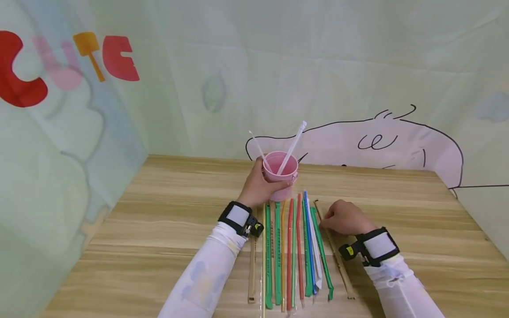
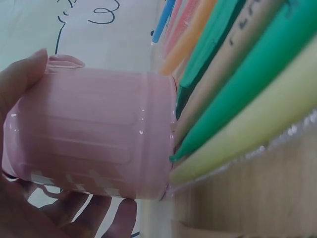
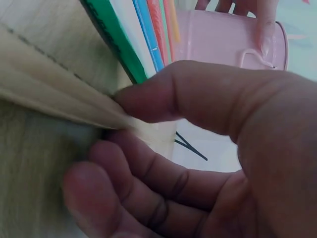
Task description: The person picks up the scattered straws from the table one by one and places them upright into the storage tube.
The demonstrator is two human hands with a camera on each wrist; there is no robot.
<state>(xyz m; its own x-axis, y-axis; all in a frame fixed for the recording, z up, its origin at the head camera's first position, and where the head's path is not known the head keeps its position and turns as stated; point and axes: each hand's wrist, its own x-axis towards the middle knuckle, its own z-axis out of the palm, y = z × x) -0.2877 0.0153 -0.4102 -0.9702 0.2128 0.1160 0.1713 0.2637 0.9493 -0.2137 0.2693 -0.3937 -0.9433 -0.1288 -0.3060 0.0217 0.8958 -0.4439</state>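
Note:
My left hand [image 1: 258, 187] grips a small pink bucket [image 1: 281, 194], with the thumb across its near side and the fingers around the far side in the left wrist view. Two whitish straws [image 1: 291, 149] lean apart inside the bucket. At the right end of a row of straws, my right hand [image 1: 347, 217] pinches the far end of a brown paper-wrapped straw [image 1: 337, 256] between thumb and index finger. That straw lies slanted along the table. Just left of it are a green straw [image 1: 323, 260], a white one [image 1: 316, 249] and a blue one [image 1: 309, 240].
Several more straws lie side by side on the wooden table [image 1: 159, 229], among them red [image 1: 299, 251], orange [image 1: 284, 265], green [image 1: 278, 260] and yellow [image 1: 263, 265] ones. Another brown straw [image 1: 252, 274] ends the row at left. A printed cloth backdrop [image 1: 318, 79] stands behind the table.

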